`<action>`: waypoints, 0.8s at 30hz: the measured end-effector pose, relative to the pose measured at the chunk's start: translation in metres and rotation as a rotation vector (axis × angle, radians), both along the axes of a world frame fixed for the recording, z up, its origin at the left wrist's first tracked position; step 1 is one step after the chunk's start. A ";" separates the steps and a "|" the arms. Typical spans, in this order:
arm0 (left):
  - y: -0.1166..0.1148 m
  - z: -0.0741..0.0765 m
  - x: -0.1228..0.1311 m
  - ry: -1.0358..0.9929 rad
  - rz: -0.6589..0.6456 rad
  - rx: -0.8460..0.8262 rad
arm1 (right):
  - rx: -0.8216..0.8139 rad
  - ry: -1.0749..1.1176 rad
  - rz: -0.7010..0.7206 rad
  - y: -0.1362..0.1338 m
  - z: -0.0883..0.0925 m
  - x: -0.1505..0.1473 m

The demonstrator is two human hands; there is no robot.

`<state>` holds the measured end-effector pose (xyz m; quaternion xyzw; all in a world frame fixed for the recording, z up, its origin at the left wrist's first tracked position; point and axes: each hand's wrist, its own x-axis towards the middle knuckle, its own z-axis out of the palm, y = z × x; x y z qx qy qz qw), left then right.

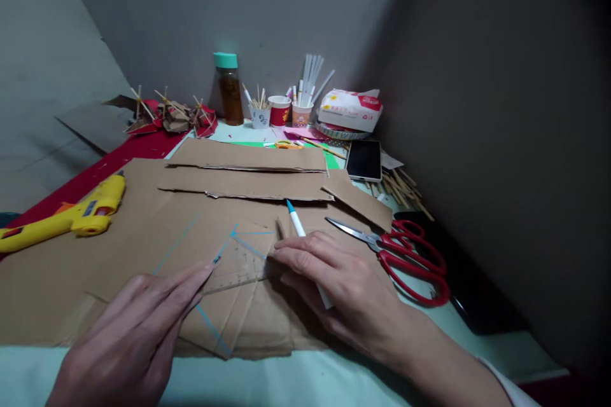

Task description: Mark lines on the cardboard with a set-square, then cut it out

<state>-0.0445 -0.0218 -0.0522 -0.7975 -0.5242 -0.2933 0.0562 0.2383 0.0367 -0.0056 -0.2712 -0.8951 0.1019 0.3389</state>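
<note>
- Head view: the right hand lies flat with a pen tucked between its fingers; the pen's long axis runs away from the person, its blue tip pointing far and slightly left, past the fingertips
- The left hand is open and holds nothing; one fingertip presses a clear ruler lying between both hands on cardboard with blue lines
- Red scissors lie just right of the grip; the ruler's markings are too faint to read
</note>
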 end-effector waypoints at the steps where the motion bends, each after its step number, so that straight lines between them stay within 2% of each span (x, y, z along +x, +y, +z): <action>1: 0.002 0.004 0.006 -0.015 0.039 0.007 | -0.011 -0.031 0.005 -0.001 0.000 -0.002; 4: 0.008 0.016 0.022 -0.052 0.102 0.025 | -0.062 -0.118 0.043 -0.003 -0.001 -0.006; 7: 0.012 0.020 0.023 -0.080 0.122 0.030 | -0.060 -0.175 0.058 -0.004 -0.003 -0.008; 11: 0.009 0.012 -0.002 -0.077 0.132 0.022 | -0.047 -0.230 0.064 -0.005 -0.006 -0.006; 15: 0.000 -0.004 -0.031 0.047 0.038 0.043 | 0.016 -0.249 0.068 -0.006 -0.006 -0.004; 16: -0.002 -0.007 -0.034 0.006 0.070 0.024 | 0.040 -0.247 0.070 -0.006 -0.006 -0.004; 18: -0.005 -0.013 -0.036 -0.062 0.096 -0.016 | 0.089 -0.244 0.070 -0.007 -0.006 -0.005; 20: -0.007 -0.015 -0.032 -0.034 0.018 -0.012 | 0.125 -0.241 0.069 -0.008 -0.005 -0.007; 24: -0.012 -0.011 -0.020 -0.177 0.140 -0.171 | 0.170 -0.171 0.061 -0.009 -0.001 -0.007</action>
